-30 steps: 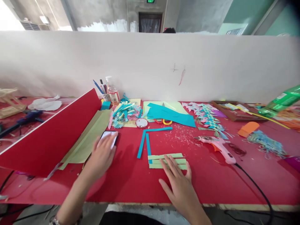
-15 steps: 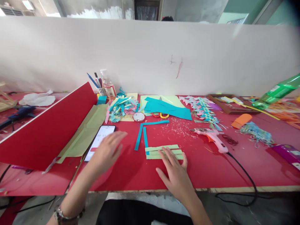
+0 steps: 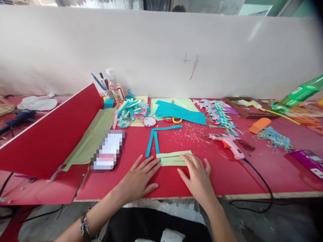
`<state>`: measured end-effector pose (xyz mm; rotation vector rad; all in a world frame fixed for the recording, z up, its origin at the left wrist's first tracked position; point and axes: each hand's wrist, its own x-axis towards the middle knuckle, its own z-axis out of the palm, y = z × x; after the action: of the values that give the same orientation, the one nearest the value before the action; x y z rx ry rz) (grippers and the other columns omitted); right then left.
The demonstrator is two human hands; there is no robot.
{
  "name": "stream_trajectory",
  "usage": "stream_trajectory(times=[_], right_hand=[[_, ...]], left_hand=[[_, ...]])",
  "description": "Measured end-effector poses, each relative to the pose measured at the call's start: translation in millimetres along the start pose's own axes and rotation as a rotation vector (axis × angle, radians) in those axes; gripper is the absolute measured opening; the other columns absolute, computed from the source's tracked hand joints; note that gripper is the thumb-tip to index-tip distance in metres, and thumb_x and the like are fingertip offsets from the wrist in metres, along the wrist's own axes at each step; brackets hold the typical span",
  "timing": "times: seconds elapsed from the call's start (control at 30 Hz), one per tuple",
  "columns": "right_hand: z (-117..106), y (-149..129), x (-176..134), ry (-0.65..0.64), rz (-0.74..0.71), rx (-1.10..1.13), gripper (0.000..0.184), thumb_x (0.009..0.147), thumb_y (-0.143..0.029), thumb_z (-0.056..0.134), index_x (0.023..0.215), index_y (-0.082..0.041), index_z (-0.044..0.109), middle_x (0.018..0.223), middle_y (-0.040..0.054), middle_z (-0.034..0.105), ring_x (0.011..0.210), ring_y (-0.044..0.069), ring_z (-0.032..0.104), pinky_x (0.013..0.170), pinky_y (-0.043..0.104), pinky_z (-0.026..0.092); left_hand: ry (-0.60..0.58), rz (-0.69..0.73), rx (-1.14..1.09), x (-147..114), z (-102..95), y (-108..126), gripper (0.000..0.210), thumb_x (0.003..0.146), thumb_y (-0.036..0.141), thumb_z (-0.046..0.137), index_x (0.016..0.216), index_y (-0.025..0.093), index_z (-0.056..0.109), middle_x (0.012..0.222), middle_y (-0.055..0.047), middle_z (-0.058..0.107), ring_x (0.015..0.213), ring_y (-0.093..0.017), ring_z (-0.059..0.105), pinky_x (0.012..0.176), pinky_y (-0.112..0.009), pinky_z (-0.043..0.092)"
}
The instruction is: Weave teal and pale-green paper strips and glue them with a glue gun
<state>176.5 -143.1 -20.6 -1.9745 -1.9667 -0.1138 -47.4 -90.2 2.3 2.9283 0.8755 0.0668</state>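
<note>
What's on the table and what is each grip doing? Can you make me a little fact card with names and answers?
Left grip: bare hand, open, fingertips at the left end of the pale green strips
Right grip: bare hand, open, fingers over their right end
Beyond them: blue strips, one reaching the green ones
To the left: phone, blurred out
To the right: pink glue gun with a black cord
Farther back: heap of paper scraps
Surface: red table
</note>
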Motion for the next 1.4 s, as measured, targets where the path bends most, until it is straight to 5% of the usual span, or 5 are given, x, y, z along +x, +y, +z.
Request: stream_trajectory(times=[0.53, 1.4], right_hand=[[-3, -33, 3, -0.215, -0.211, 0.053, 0.044, 0.089, -0.032, 0.026, 0.133, -0.026, 0.026, 0.138, 0.0045, 0.031, 0.127, 0.022, 0.026, 0.098, 0.06, 0.004], [-1, -31, 10, -0.098, -0.137, 0.17, 0.025, 0.082, -0.033, 0.045, 0.105, -0.033, 0.055, 0.118, 0.0026, 0.052, 0.111, 0.023, 0.045, 0.099, 0.059, 0.007]], left_hand=[[-0.031, 0.028, -0.033, -8, 1.6, 2, 0.078, 0.079, 0.064, 0.026, 0.138, 0.015, 0.009, 0.143, -0.008, 0.017, 0.13, -0.022, 0.018, 0.106, -0.04, -0.004], [-0.067, 0.045, -0.055, -9, 4.8, 0, 0.076, 0.078, 0.065, 0.027, 0.137, 0.022, 0.01, 0.144, -0.007, 0.013, 0.131, -0.025, 0.013, 0.104, -0.045, -0.002]])
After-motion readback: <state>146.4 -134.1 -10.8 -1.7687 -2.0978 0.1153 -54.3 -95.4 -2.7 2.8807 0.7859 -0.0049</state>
